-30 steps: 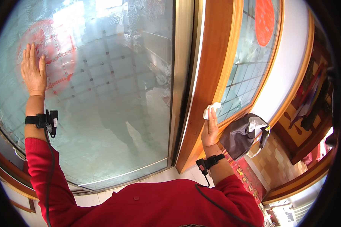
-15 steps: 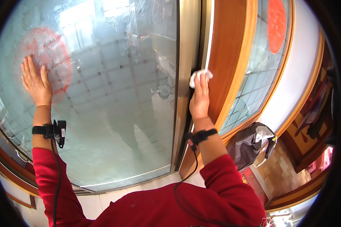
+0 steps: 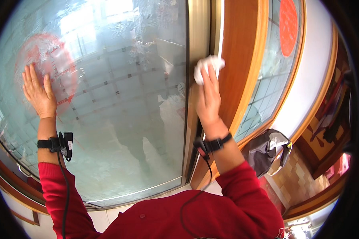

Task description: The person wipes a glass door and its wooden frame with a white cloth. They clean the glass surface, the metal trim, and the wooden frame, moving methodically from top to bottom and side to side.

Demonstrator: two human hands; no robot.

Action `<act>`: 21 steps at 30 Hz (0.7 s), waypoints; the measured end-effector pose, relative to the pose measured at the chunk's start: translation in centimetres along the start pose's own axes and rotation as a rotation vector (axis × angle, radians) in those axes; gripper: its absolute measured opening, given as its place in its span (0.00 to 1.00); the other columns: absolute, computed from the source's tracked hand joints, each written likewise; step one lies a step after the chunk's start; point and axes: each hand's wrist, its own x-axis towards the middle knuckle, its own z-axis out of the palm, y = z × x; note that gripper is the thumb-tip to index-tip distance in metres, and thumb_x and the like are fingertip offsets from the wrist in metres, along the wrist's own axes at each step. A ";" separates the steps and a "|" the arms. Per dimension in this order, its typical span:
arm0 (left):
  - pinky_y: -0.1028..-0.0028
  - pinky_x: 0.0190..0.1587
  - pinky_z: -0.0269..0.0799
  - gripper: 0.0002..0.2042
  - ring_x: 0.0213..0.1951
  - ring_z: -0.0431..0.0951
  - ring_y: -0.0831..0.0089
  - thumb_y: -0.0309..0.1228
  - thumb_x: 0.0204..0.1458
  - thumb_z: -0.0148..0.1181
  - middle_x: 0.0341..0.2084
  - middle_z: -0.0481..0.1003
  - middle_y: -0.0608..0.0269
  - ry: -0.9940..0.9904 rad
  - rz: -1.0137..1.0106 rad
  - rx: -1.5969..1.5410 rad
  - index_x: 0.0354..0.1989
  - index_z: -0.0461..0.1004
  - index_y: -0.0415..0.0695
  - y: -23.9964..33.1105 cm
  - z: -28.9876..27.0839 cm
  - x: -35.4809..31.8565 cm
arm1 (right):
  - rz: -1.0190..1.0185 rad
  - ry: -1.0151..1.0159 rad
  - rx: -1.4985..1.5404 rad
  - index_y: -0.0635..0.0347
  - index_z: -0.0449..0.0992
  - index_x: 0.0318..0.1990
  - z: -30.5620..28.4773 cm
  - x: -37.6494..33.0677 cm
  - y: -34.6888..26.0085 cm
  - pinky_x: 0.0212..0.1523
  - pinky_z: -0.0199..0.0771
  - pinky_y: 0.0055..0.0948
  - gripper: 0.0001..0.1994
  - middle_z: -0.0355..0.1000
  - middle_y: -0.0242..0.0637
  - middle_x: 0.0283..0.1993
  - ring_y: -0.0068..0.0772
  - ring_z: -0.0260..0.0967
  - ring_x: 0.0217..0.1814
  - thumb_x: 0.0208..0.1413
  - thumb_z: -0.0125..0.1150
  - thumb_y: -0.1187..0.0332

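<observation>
- White cloth [image 3: 207,60]: crumpled, up at the gold-coloured metal frame [image 3: 199,32] and the pale strip just right of it.
- Right hand [image 3: 208,99]: holding the cloth, fingers nearly straight and laid over it — some blur here; thumb position I cannot tell.
- Left hand [image 3: 40,91]: unclenched, grasping nothing, fingers spread toward the big glass panel [image 3: 127,119], over the lower part of a round red decal [image 3: 64,55]. From where I stand, palm contact looks likely but is hidden.
- Glass panel: patterned at the top, bright window reflections, a dark figure mirrored lower down.
- Right of the metal frame: a dark gap, then a wooden post [image 3: 239,47], then a narrower pane [image 3: 263,83] bearing a red oval [image 3: 288,28].
- Below that pane: a dark grey bag [image 3: 257,157], right of the right forearm and well apart from the cloth. Beyond it, a tan patterned floor [image 3: 291,175].
- In the way: black straps on both wrists, each with a small device; the right cable [image 3: 210,171] loops down across the red top [image 3: 155,213] — the left cable [image 3: 68,187] runs along the sleeve.
</observation>
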 end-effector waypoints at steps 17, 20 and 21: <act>0.54 0.73 0.39 0.30 0.75 0.47 0.60 0.48 0.66 0.46 0.74 0.53 0.60 -0.026 -0.022 -0.017 0.74 0.54 0.51 0.7 -0.2 -0.1 | 0.291 -0.041 0.452 0.60 0.72 0.62 1.5 -14.3 0.1 0.68 0.64 0.38 0.23 0.67 0.45 0.66 0.45 0.63 0.70 0.60 0.50 0.85; 0.53 0.73 0.38 0.30 0.75 0.47 0.60 0.48 0.65 0.47 0.74 0.53 0.60 -0.019 -0.023 -0.024 0.74 0.54 0.52 0.8 0.0 -0.4 | 1.033 0.042 1.074 0.63 0.72 0.60 -1.8 -11.0 -1.7 0.59 0.73 0.34 0.17 0.73 0.41 0.57 0.37 0.73 0.58 0.65 0.50 0.76; 0.53 0.73 0.38 0.30 0.75 0.47 0.60 0.48 0.65 0.47 0.74 0.53 0.60 -0.026 -0.023 -0.033 0.74 0.54 0.52 0.8 0.1 -0.5 | 0.971 0.056 1.255 0.65 0.69 0.60 -2.2 -9.6 -2.2 0.57 0.74 0.36 0.17 0.74 0.43 0.56 0.39 0.74 0.56 0.66 0.50 0.70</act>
